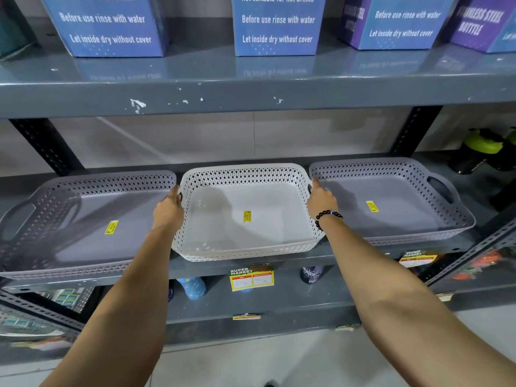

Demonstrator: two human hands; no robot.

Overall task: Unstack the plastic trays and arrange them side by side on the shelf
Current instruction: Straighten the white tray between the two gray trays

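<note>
Three perforated plastic trays lie side by side on the grey middle shelf [279, 268]. A white tray [223, 236] sits in the centre, between a grey tray [92, 247] on the left and another grey tray [399, 216] on the right. Each has a yellow sticker on its floor. My left hand [169, 209] grips the white tray's left handle. My right hand [321, 201], with a black bead bracelet on the wrist, grips its right handle. The white tray's front edge slightly overhangs the shelf lip.
Blue and purple bottle boxes [276, 26] stand on the upper shelf. Black bottles with green lids [480, 152] stand at the far right of the middle shelf. Price tags [251, 277] hang on the shelf lip. Bottles [192, 287] stand on the lower shelf.
</note>
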